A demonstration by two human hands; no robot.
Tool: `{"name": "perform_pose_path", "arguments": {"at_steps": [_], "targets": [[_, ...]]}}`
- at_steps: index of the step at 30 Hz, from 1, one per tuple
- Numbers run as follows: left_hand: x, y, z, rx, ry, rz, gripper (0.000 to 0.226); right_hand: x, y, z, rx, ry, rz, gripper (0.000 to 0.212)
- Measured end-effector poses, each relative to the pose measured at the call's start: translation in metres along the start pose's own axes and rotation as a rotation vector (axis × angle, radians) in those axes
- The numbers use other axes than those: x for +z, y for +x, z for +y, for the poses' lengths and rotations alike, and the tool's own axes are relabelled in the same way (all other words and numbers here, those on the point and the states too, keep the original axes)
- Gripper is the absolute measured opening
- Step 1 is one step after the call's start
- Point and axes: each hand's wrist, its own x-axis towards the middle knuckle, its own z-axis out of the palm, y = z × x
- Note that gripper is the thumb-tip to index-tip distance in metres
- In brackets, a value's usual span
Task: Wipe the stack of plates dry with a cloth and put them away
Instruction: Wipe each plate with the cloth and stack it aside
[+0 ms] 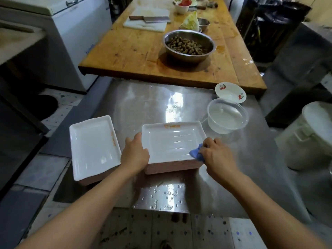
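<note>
Two stacks | left hand (135,153) grips plate stack (172,141) edge | right hand (218,153) pinches cloth (196,154) (seemingly at near-right corner)

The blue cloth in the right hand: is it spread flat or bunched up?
Bunched up. The blue cloth shows only as a crumpled wad under the right hand, on the top plate's near right corner.

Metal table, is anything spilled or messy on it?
Yes. Water droplets sit spilled on the metal table near its front edge, in front of the plate stack being wiped. The second stack at the left pokes out past the table's edge, which looks a bit risky.
</note>
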Motion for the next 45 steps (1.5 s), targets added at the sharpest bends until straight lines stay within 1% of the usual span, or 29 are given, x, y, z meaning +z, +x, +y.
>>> {"name": "perform_pose_path", "arguments": {"at_steps": [1, 2, 3, 4, 6, 7, 9, 10, 13, 17, 20, 22, 24, 26, 28, 30, 31, 33, 35, 37, 39, 41, 43, 45], "targets": [[0.001, -0.002, 0.004, 0.027, 0.092, 0.043, 0.059, -0.002, -0.002, 0.002, 0.021, 0.055, 0.016, 0.025], [0.002, -0.005, 0.008, 0.093, 0.159, 0.091, 0.061, -0.005, -0.004, 0.006, 0.063, 0.151, 0.048, 0.020], [0.005, -0.007, 0.014, 0.195, 0.201, 0.125, 0.063, -0.006, -0.006, 0.011, 0.116, 0.266, 0.097, 0.014], [0.009, -0.009, 0.021, 0.309, 0.233, 0.121, 0.063, -0.008, -0.008, 0.016, 0.170, 0.373, 0.153, 0.009], [0.021, -0.011, 0.034, 0.482, 0.306, 0.016, 0.065, -0.010, -0.012, 0.027, 0.244, 0.482, 0.223, 0.008], [0.028, -0.012, 0.039, 0.522, 0.346, -0.052, 0.067, -0.011, -0.014, 0.032, 0.266, 0.507, 0.242, 0.011], [0.039, -0.015, 0.044, 0.540, 0.415, -0.145, 0.072, -0.014, -0.018, 0.038, 0.297, 0.548, 0.287, 0.019], [0.044, -0.015, 0.044, 0.545, 0.454, -0.154, 0.072, -0.015, -0.020, 0.041, 0.304, 0.563, 0.304, 0.021], [0.049, -0.019, 0.042, 0.581, 0.582, -0.096, 0.064, -0.012, -0.026, 0.047, 0.324, 0.627, 0.285, 0.023], [0.048, -0.029, 0.050, 0.646, 0.625, 0.034, 0.048, -0.010, -0.035, 0.045, 0.350, 0.751, 0.266, 0.025], [0.044, -0.041, 0.056, 0.653, 0.648, 0.073, 0.035, -0.012, -0.042, 0.044, 0.359, 0.797, 0.298, 0.024], [0.039, -0.045, 0.059, 0.648, 0.643, 0.090, 0.032, -0.015, -0.046, 0.043, 0.371, 0.817, 0.326, 0.025], [0.026, -0.046, 0.065, 0.645, 0.617, 0.122, 0.032, -0.020, -0.049, 0.041, 0.386, 0.860, 0.398, 0.030], [0.009, -0.045, 0.074, 0.657, 0.573, 0.157, 0.030, -0.025, -0.050, 0.039, 0.426, 0.886, 0.457, 0.032], [-0.011, -0.045, 0.083, 0.679, 0.483, 0.205, 0.022, -0.029, -0.049, 0.037, 0.449, 0.923, 0.474, 0.021], [-0.031, -0.045, 0.088, 0.630, 0.304, 0.232, 0.014, -0.034, -0.047, 0.033, 0.465, 0.960, 0.481, 0.007], [-0.041, -0.046, 0.089, 0.581, 0.193, 0.217, 0.015, -0.038, -0.045, 0.031, 0.462, 0.970, 0.501, 0.005], [-0.063, -0.050, 0.089, 0.494, -0.079, 0.133, 0.019, -0.049, -0.043, 0.024, 0.419, 0.968, 0.579, 0.007], [-0.082, -0.058, 0.086, 0.413, -0.374, 0.050, 0.016, -0.066, -0.041, 0.013, 0.354, 0.989, 0.649, 0.010], [-0.097, -0.070, 0.080, 0.331, -0.649, -0.060, 0.022, -0.086, -0.038, -0.001, 0.252, 1.034, 0.713, 0.011], [-0.108, -0.082, 0.073, 0.264, -0.861, -0.160, 0.026, -0.108, -0.034, -0.017, 0.130, 1.055, 0.793, 0.009], [-0.116, -0.091, 0.067, 0.236, -0.953, -0.187, 0.027, -0.129, -0.027, -0.034, 0.023, 1.034, 0.845, 0.013], [-0.123, -0.098, 0.062, 0.250, -0.977, -0.179, 0.029, -0.144, -0.017, -0.053, -0.079, 0.967, 0.846, 0.020], [-0.128, -0.105, 0.058, 0.274, -0.988, -0.178, 0.030, -0.152, -0.007, -0.072, -0.191, 0.831, 0.746, 0.034]]}}
